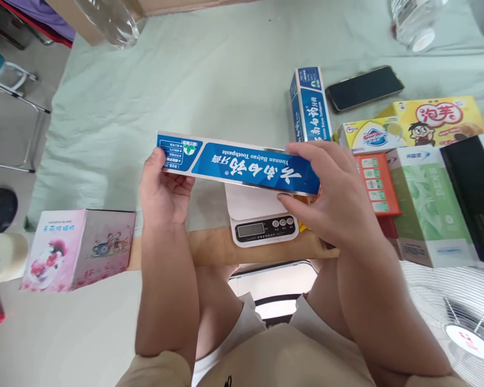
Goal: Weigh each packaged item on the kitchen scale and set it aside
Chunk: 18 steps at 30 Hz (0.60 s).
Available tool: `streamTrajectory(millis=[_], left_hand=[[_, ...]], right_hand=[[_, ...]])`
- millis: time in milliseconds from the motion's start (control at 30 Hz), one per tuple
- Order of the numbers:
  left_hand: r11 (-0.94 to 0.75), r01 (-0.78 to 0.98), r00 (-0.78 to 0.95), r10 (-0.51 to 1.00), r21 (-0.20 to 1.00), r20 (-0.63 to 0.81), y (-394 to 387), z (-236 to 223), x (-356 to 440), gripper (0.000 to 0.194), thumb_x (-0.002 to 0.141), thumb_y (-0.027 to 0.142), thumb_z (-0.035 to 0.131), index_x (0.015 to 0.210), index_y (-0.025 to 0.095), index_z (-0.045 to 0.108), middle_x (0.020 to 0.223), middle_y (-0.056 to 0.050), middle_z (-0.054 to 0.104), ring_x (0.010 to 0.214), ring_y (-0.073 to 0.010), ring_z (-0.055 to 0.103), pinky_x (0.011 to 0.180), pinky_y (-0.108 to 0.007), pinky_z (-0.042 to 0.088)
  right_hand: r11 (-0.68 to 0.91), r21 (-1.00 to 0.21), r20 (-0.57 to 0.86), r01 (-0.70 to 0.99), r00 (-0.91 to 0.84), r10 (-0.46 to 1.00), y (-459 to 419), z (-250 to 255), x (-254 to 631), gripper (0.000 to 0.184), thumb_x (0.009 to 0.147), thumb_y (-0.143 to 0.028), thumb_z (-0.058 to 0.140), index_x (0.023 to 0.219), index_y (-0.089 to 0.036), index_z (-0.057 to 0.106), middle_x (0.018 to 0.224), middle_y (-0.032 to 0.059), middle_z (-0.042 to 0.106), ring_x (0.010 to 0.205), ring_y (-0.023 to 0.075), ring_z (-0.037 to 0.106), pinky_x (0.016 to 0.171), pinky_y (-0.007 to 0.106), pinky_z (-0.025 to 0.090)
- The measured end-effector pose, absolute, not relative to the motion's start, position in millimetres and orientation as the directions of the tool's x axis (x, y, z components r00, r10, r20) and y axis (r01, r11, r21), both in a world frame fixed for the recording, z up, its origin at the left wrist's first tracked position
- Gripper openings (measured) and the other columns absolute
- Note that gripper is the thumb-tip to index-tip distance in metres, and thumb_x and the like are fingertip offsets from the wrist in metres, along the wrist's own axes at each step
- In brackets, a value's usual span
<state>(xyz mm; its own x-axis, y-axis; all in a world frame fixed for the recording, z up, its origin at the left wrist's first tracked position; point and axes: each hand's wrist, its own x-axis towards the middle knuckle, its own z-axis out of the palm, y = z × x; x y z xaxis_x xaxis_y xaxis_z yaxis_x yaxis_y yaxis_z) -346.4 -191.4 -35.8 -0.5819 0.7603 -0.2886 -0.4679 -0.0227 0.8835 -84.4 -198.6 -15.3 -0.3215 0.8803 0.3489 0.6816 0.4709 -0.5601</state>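
Between my two hands is a long blue and white toothpaste box (242, 165), its lettering upside down to me. My left hand (163, 188) grips its left end, thumb on the front face. Round the right end, my right hand (334, 183) is closed with fingers along the top edge and thumb below. Under the box lies a white digital kitchen scale (262, 231), its upper plate partly covered from view and its display blank. A second toothpaste box (310, 107) lies on the cloth just beyond my right hand.
Right of me are a black phone (365, 88), yellow boxes (443, 121), an orange box (379, 183), a green box (431, 209) and a black box (471, 188). A pink box (78, 250) stands at the left edge. Plastic bottles (113, 21) lie at the back; a fan (463, 328) is lower right.
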Motion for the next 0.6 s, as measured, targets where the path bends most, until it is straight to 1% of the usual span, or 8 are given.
streamTrajectory(millis=[67, 133, 233, 300, 367, 467, 533, 600], left_hand=[[-0.033, -0.444, -0.584, 0.768, 0.895, -0.262, -190, -39, -342, 0.036, 0.070, 0.048, 0.093, 0.078, 0.022, 0.069, 0.072, 0.006, 0.070, 0.072, -0.0100, 0.065, 0.060, -0.022, 0.051], [-0.048, -0.427, -0.589, 0.773, 0.903, -0.237, -189, -40, -336, 0.035, 0.073, 0.053, 0.092, 0.080, 0.026, 0.071, 0.078, 0.006, 0.074, 0.092, -0.0166, 0.071, 0.069, -0.028, 0.056], [-0.061, -0.426, -0.568, 0.795, 0.903, -0.214, -185, -38, -326, 0.036, 0.079, 0.062, 0.087, 0.087, 0.030, 0.073, 0.091, 0.006, 0.078, 0.122, -0.0230, 0.069, 0.088, -0.034, 0.061], [-0.052, -0.419, -0.518, 0.834, 0.907, -0.192, -183, -34, -318, 0.042, 0.080, 0.068, 0.083, 0.091, 0.028, 0.072, 0.102, 0.001, 0.079, 0.130, -0.0245, 0.067, 0.097, -0.035, 0.063], [-0.029, -0.399, -0.443, 0.881, 0.916, -0.165, -184, -29, -306, 0.044, 0.081, 0.067, 0.082, 0.094, 0.028, 0.069, 0.115, -0.002, 0.078, 0.133, -0.0257, 0.068, 0.103, -0.036, 0.063], [0.013, -0.371, -0.265, 0.957, 0.929, -0.120, -190, -23, -278, 0.042, 0.082, 0.062, 0.081, 0.103, 0.029, 0.067, 0.137, -0.003, 0.072, 0.141, -0.0295, 0.065, 0.112, -0.040, 0.061], [0.052, -0.348, -0.097, 0.991, 0.936, -0.091, -195, -23, -255, 0.049, 0.083, 0.065, 0.079, 0.117, 0.032, 0.066, 0.155, -0.003, 0.062, 0.153, -0.0342, 0.055, 0.119, -0.046, 0.056], [0.069, -0.322, 0.037, 0.998, 0.944, -0.060, -199, -26, -234, 0.061, 0.083, 0.068, 0.078, 0.133, 0.036, 0.062, 0.170, 0.000, 0.046, 0.164, -0.0360, 0.040, 0.127, -0.049, 0.049]], right_hand=[[0.453, -0.536, 0.347, 0.713, -0.303, 0.888, -197, -13, -82, 0.057, 0.084, -0.029, 0.071, 0.140, -0.029, 0.064, 0.130, 0.0107, 0.069, 0.118, 0.0336, 0.065, 0.098, 0.052, 0.060], [0.425, -0.524, 0.344, 0.738, -0.272, 0.899, -197, -10, -78, 0.056, 0.083, -0.029, 0.072, 0.138, -0.028, 0.066, 0.126, 0.0100, 0.070, 0.111, 0.0317, 0.067, 0.094, 0.049, 0.060], [0.405, -0.507, 0.371, 0.761, -0.232, 0.899, -197, -5, -74, 0.050, 0.080, -0.032, 0.075, 0.130, -0.026, 0.070, 0.117, 0.0103, 0.071, 0.108, 0.0322, 0.069, 0.089, 0.049, 0.062], [0.400, -0.493, 0.421, 0.773, -0.191, 0.887, -199, -2, -72, 0.046, 0.079, -0.034, 0.079, 0.124, -0.025, 0.071, 0.112, 0.0104, 0.072, 0.103, 0.0315, 0.070, 0.084, 0.048, 0.063], [0.386, -0.489, 0.475, 0.782, -0.133, 0.870, -200, -3, -73, 0.046, 0.078, -0.035, 0.081, 0.122, -0.025, 0.070, 0.109, 0.0101, 0.071, 0.100, 0.0300, 0.070, 0.082, 0.046, 0.064], [0.285, -0.504, 0.495, 0.815, 0.002, 0.869, -201, -9, -77, 0.045, 0.081, -0.038, 0.080, 0.123, -0.028, 0.066, 0.111, 0.0099, 0.069, 0.102, 0.0299, 0.069, 0.083, 0.047, 0.064], [0.186, -0.519, 0.477, 0.834, 0.101, 0.873, -200, -16, -79, 0.046, 0.082, -0.041, 0.079, 0.124, -0.029, 0.064, 0.115, 0.0105, 0.066, 0.106, 0.0316, 0.068, 0.086, 0.050, 0.063], [0.121, -0.538, 0.468, 0.834, 0.177, 0.866, -199, -23, -81, 0.048, 0.083, -0.043, 0.079, 0.125, -0.028, 0.062, 0.117, 0.0120, 0.063, 0.112, 0.0341, 0.066, 0.088, 0.053, 0.062]])
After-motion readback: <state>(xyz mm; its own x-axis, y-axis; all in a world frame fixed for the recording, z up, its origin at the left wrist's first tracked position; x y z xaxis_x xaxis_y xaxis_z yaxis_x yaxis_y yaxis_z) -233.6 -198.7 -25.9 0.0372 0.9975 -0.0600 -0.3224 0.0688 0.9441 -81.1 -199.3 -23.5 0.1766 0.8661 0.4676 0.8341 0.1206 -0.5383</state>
